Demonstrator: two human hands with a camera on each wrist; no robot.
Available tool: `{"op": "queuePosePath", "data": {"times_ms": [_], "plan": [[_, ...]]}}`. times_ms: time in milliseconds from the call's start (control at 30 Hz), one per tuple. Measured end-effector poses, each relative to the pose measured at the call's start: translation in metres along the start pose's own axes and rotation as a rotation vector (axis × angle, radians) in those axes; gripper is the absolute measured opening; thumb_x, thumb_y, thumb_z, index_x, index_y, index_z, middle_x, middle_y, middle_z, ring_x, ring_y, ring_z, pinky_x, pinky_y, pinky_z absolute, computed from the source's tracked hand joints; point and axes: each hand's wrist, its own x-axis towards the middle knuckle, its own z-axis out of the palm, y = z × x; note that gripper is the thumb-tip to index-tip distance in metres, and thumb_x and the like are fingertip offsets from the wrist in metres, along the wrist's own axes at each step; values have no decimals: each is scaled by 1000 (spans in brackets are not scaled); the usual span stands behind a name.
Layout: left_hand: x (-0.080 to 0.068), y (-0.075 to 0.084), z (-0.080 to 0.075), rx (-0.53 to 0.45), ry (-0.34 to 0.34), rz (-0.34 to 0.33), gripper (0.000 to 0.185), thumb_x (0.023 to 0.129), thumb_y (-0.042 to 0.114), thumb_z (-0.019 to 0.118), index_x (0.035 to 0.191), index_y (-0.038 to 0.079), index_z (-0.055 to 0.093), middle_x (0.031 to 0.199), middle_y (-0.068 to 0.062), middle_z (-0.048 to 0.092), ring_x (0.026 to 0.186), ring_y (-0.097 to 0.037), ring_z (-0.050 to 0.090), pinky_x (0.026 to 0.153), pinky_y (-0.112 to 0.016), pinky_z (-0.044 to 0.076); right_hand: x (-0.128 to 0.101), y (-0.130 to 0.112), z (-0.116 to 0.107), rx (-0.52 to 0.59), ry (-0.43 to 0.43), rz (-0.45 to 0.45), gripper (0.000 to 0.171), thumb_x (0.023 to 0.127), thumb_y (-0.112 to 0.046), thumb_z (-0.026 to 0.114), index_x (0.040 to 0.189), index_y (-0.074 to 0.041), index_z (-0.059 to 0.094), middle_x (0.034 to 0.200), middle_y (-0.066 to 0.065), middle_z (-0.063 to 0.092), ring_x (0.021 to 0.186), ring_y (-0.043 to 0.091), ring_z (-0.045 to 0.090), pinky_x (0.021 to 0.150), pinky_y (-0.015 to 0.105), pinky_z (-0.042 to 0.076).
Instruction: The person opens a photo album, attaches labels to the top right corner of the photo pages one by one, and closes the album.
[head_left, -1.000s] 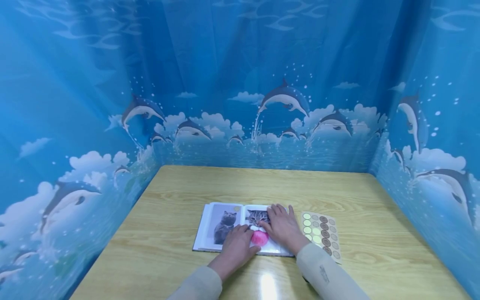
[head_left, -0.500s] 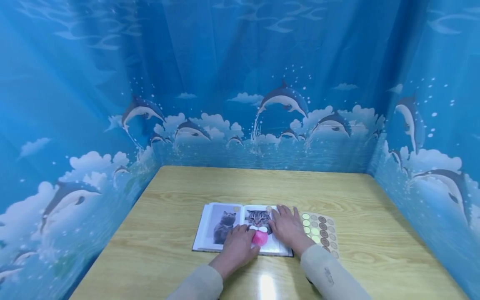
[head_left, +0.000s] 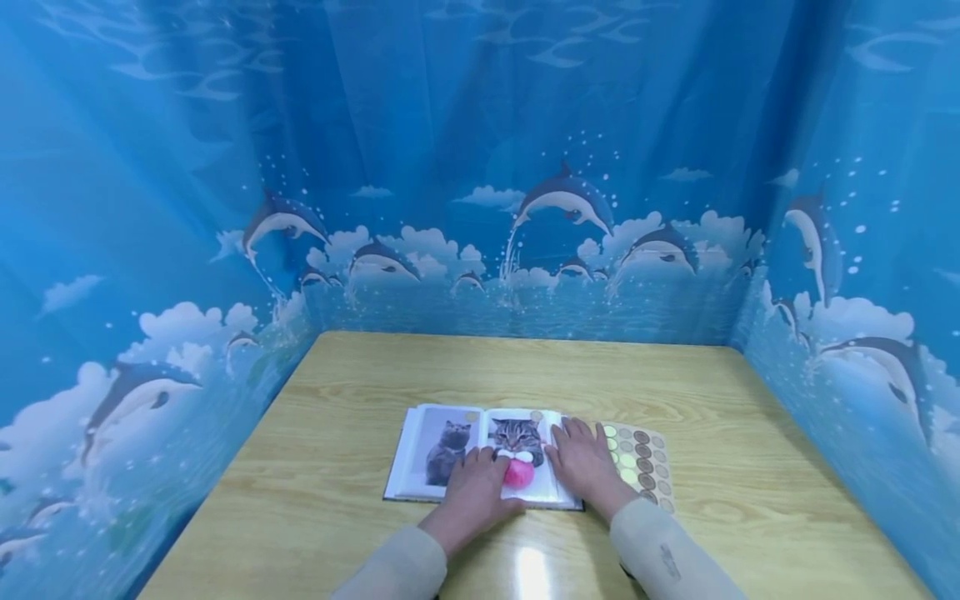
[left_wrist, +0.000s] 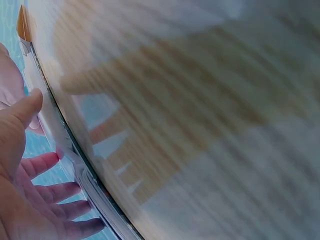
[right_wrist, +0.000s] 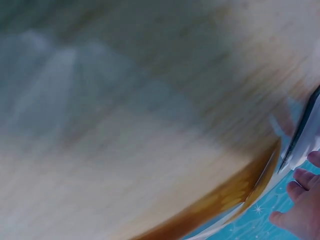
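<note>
right hand slid rightward off the cat photo, now straddling the album edge and the sticker sheet.
left hand lies flat near the album's middle fold, fingers relaxed, beside a pink round thing on the right page. right hand also flat, fingers spread, gripping nothing. album lies open on the wooden worktop, sticker sheet just right of it (both wrist views blurred, only fingertips show). dolphin curtain behind.
</note>
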Motion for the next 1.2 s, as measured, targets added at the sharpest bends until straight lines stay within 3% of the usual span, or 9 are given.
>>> {"op": "queuePosePath", "data": {"times_ms": [500, 833, 1033, 1200], "plan": [[1, -4, 1, -27, -15, 10, 77, 80, 62, 71, 136, 11, 58, 139, -18, 53, 131, -40, 45, 109, -58, 35, -15, -4, -1, 119, 45, 29, 47, 105, -34, 43, 139, -4, 55, 149, 23, 43, 139, 42, 36, 114, 67, 16], [2, 1, -2, -62, 34, 3, 64, 89, 57, 63, 133, 11, 61, 140, -19, 52, 131, -37, 45, 110, -59, 33, -20, -7, -9, 308, 114, 43, 36, 103, -22, 48, 130, -3, 62, 143, 24, 49, 134, 44, 42, 112, 63, 26], [6, 9, -6, -79, 66, 105, 68, 80, 56, 75, 130, 12, 63, 136, -17, 56, 124, -34, 53, 101, -52, 45, -22, -7, -11, 349, 167, 19, 32, 100, -17, 51, 125, -1, 65, 138, 25, 53, 130, 44, 47, 109, 61, 32], [6, 9, -4, -50, 82, 188, 60, 80, 49, 78, 127, 14, 65, 129, -11, 60, 113, -29, 59, 89, -44, 53, -24, -8, -9, 345, 171, 17, 32, 100, -17, 52, 124, -1, 66, 137, 26, 54, 128, 45, 48, 108, 62, 34]]}}
